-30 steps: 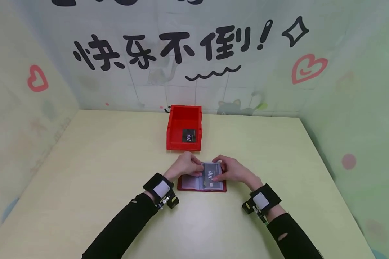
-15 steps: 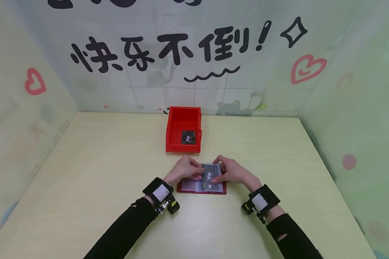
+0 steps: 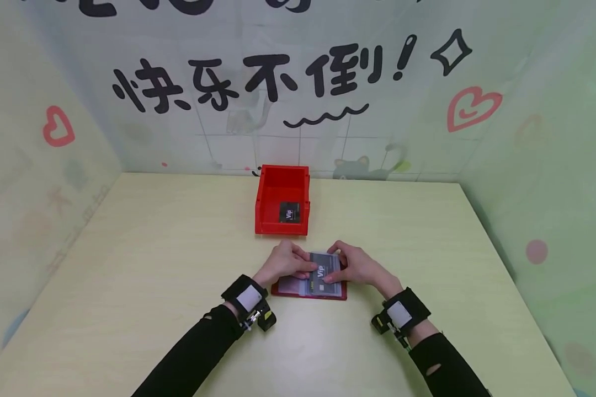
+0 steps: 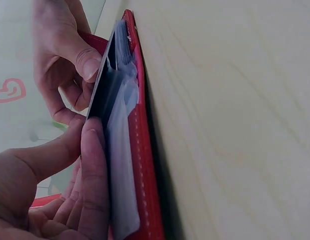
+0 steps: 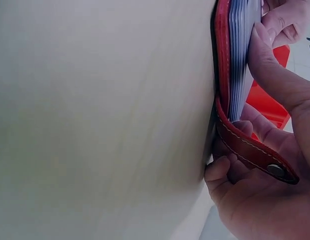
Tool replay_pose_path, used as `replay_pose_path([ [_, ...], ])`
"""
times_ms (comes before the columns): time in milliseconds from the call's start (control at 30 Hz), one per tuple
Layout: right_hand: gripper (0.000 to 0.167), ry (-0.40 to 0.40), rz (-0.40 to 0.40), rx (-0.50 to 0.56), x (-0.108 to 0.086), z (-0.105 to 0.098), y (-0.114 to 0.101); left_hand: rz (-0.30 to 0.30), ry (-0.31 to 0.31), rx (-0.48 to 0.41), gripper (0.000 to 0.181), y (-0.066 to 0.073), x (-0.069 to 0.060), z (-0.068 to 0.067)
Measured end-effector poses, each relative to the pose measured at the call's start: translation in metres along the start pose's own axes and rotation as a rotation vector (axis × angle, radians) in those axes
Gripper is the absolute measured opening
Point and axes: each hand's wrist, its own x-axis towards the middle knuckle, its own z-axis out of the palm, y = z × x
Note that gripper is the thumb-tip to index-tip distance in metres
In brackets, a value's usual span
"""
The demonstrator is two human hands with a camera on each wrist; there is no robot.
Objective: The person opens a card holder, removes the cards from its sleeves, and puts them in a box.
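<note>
An open red card holder (image 3: 290,293) with clear plastic sleeves lies on the table in the head view. On its right side is a dark card (image 3: 318,284) marked "Vip". My left hand (image 3: 285,261) pinches the card's left edge between thumb and index finger. In the left wrist view this edge stands lifted from the sleeves (image 4: 123,175) below. My right hand (image 3: 362,267) grips the holder's right side, its thumb pressing on the card. Seen from the right wrist, its fingers lie by the stack of sleeves and a snap strap (image 5: 250,150).
Behind the holder stands a red bin (image 3: 273,220) with another black "Vip" card (image 3: 289,213) inside. The pale table (image 3: 179,231) ends at a printed backdrop (image 3: 228,149) at the back and sides.
My left hand has edged slightly to the right over the card. The right hand keeps its grip, and the holder stays in place.
</note>
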Motion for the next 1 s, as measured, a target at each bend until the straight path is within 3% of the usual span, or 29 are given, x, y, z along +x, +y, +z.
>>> replay_pose_path([
  [333,0.061,0.0,0.027,-0.007,0.0007,0.0019,-0.0008,-0.014,0.007,0.006,0.023,-0.0014,0.0007,-0.0012],
  [667,0.063,0.002,0.04,-0.024,0.0004,0.0051,0.0025,-0.036,0.01,0.058,0.04,-0.0032,-0.0033,-0.0038],
  [1000,0.063,0.009,0.037,-0.023,0.0,0.0041,0.0004,0.001,-0.03,0.084,0.042,-0.0047,-0.0079,-0.0077],
])
